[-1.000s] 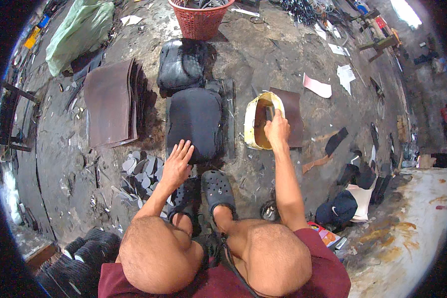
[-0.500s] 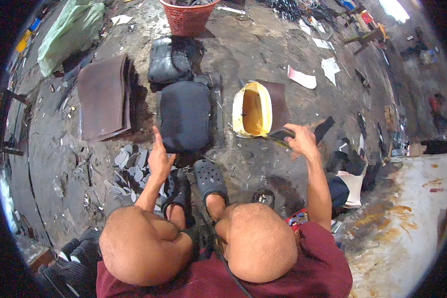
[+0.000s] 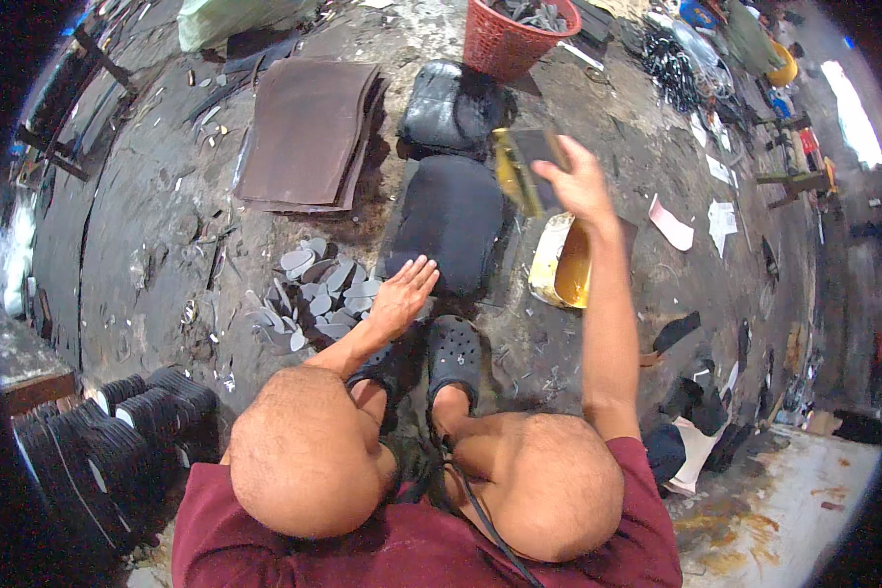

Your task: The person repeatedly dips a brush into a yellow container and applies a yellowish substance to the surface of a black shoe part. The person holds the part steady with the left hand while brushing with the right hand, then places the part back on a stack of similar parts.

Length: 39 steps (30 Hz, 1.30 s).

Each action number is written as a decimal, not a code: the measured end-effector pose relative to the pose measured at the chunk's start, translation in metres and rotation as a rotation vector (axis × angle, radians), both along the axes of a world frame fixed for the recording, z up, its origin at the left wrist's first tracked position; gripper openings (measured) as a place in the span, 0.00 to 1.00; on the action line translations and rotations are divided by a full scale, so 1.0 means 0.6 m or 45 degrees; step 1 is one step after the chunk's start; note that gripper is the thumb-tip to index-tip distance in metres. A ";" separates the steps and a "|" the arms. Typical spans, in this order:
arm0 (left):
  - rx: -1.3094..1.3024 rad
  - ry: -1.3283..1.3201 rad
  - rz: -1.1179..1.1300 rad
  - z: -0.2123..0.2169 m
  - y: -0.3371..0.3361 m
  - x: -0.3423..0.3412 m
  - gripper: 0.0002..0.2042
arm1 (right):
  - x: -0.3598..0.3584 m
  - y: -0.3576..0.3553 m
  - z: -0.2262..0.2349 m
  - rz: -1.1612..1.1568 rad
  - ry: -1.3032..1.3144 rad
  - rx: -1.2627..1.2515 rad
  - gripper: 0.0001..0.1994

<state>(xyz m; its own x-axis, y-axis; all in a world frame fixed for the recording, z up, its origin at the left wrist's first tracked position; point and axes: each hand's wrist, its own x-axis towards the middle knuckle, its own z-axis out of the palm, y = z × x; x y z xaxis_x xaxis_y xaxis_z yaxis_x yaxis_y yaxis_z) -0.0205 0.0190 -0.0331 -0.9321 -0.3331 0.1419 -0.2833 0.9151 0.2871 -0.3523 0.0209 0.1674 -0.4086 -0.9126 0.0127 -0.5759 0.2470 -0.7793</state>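
A black rounded pad or stack of sheets lies on the floor in front of my feet. My left hand rests on its near left edge, fingers stretched out flat. Above the pad's right side, my right hand grips a dark flat spreader, whose left and lower edges are coated in wet yellow glue. Below that hand stands a cut-open white container with amber glue inside; my right forearm hides part of it.
A stack of brown sheets lies far left, with grey oval cutouts nearer. Behind the pad are a shiny black bundle and a red basket of scraps. Black sole-shaped pieces are stacked at left.
My right hand has lifted the spreader from the container and carried it up and left over the pad. My left hand has come down flat on the pad's edge. The view has shifted left.
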 end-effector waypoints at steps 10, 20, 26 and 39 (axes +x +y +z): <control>-0.002 0.074 0.009 -0.018 0.030 0.021 0.25 | 0.182 -0.012 -0.223 -0.483 0.429 0.353 0.23; 0.078 -0.010 -0.021 0.015 0.023 0.004 0.30 | 0.128 -0.203 -0.197 0.041 0.623 0.444 0.19; 0.090 0.023 0.027 0.010 0.024 0.014 0.27 | 0.263 -0.212 -0.180 1.274 0.784 0.665 0.23; 0.108 0.037 -0.009 0.033 0.022 -0.049 0.28 | 0.107 -0.124 -0.191 0.504 0.746 0.469 0.19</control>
<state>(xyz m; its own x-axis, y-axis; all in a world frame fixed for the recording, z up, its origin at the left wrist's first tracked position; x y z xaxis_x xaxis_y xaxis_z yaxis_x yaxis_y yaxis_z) -0.0498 0.0319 -0.0132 -0.9304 -0.3385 0.1405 -0.2673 0.8891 0.3716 -0.2882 -0.0534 0.0526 -0.0733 -0.9758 -0.2059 -0.9656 0.1211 -0.2301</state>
